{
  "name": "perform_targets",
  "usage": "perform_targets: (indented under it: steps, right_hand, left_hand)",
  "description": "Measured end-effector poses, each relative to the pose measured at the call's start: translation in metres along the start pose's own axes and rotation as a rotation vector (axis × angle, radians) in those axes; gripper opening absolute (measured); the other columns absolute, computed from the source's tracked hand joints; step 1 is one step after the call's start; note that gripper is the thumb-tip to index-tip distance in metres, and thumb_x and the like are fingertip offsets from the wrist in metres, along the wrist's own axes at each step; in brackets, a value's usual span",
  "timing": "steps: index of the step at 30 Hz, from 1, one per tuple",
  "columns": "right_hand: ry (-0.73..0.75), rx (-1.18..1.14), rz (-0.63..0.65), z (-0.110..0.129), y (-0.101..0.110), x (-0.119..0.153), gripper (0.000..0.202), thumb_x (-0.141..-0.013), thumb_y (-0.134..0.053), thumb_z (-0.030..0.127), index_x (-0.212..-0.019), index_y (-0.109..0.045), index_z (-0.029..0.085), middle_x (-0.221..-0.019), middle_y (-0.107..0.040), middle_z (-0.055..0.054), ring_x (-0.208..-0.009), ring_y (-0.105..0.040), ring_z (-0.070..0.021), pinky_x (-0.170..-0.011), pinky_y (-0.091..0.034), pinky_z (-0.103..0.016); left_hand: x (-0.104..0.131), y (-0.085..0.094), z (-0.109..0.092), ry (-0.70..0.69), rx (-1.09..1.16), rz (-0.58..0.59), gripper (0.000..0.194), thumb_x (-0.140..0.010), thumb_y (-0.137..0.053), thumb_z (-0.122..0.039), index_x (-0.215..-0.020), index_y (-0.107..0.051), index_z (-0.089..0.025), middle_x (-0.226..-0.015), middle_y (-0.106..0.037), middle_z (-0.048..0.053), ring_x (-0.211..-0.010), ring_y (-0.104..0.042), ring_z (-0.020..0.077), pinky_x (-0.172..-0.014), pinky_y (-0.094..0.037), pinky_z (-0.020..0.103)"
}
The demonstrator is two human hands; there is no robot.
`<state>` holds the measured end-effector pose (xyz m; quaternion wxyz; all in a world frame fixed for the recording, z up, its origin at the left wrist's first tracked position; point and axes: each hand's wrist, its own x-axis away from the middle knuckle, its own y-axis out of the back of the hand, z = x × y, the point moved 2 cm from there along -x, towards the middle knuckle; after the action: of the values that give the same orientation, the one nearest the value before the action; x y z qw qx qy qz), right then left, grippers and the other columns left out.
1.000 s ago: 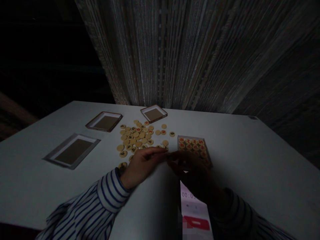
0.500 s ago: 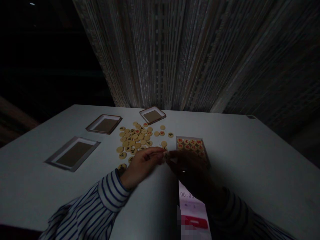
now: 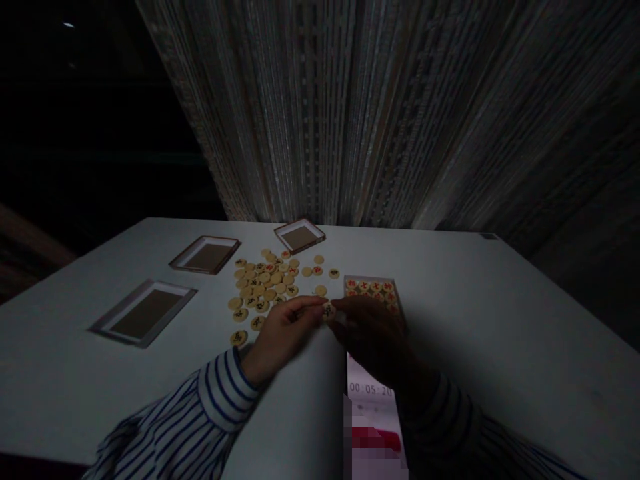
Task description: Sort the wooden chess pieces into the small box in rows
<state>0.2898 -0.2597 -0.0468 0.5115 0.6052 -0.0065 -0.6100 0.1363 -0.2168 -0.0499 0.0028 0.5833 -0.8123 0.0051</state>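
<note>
Between the fingertips of both hands is a round Chinese chess piece (image 3: 328, 311) with a black character facing me. My left hand (image 3: 286, 331) pinches it from the left, and my right hand (image 3: 376, 338), in deep shadow, holds its right side. Just beyond my right hand lies a shallow box (image 3: 395, 283) with rows of red-character pieces (image 3: 371, 286); its near part is hidden by that hand. To the left of it, a loose pile of pale wooden pieces (image 3: 270, 277) spreads over the table, some face down, others showing black or red characters.
Three shallow box parts with brown bottoms stand on the white table (image 3: 450, 300): one at the left (image 3: 187, 293), one behind it (image 3: 175, 261), one at the back (image 3: 320, 237). A lit phone (image 3: 373, 410) showing a timer lies below my right hand. A string curtain (image 3: 320, 120) hangs behind.
The view has shifted slightly, so the table things appear a little further left. Both hands stay together on the piece, whose black character now shows more clearly.
</note>
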Motion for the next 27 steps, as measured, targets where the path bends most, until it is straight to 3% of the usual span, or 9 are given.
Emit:
perform_targets:
  steps: [9,14,19,27]
  right_hand:
    - [-0.082,0.034,0.038,-0.019,0.003,-0.004,0.018,-0.085,-0.051,0.032,-0.093,-0.058,0.018,-0.084,-0.066,-0.006,-0.078,-0.060,-0.0182,-0.069,-0.046,-0.033]
    - [-0.095,0.038,0.004,-0.023,0.014,-0.009,0.019,-0.087,-0.048,0.030,-0.099,-0.059,0.019,-0.095,-0.067,-0.006,-0.089,-0.059,-0.0179,-0.076,-0.044,-0.033]
    - [-0.125,0.076,0.029,-0.027,0.020,-0.008,0.023,-0.087,-0.048,0.030,-0.105,-0.058,0.019,-0.100,-0.066,-0.007,-0.092,-0.058,-0.0186,-0.078,-0.042,-0.034]
    - [-0.076,0.159,0.155,-0.025,0.023,-0.007,0.020,-0.089,-0.041,0.028,-0.094,-0.059,0.020,-0.088,-0.067,-0.005,-0.080,-0.059,-0.0177,-0.067,-0.039,-0.033]
  left_hand:
    - [-0.006,-0.023,-0.012,-0.028,0.010,-0.088,0.025,-0.071,-0.064,-0.031,-0.090,-0.071,-0.015,-0.080,-0.070,0.006,-0.075,-0.061,0.0156,-0.070,-0.046,0.027]
    - [-0.015,-0.037,-0.019,-0.026,0.080,-0.076,0.026,-0.070,-0.064,-0.030,-0.090,-0.071,-0.014,-0.073,-0.070,0.005,-0.075,-0.061,0.0157,-0.071,-0.046,0.027]
    - [-0.024,-0.045,-0.010,-0.090,0.130,-0.073,0.025,-0.069,-0.066,-0.030,-0.088,-0.072,-0.015,-0.088,-0.072,0.007,-0.083,-0.062,0.0180,-0.078,-0.047,0.029]
    - [-0.021,-0.045,0.007,-0.075,0.122,-0.054,0.023,-0.069,-0.064,-0.030,-0.084,-0.073,-0.016,-0.086,-0.072,0.006,-0.083,-0.064,0.0196,-0.079,-0.048,0.030]
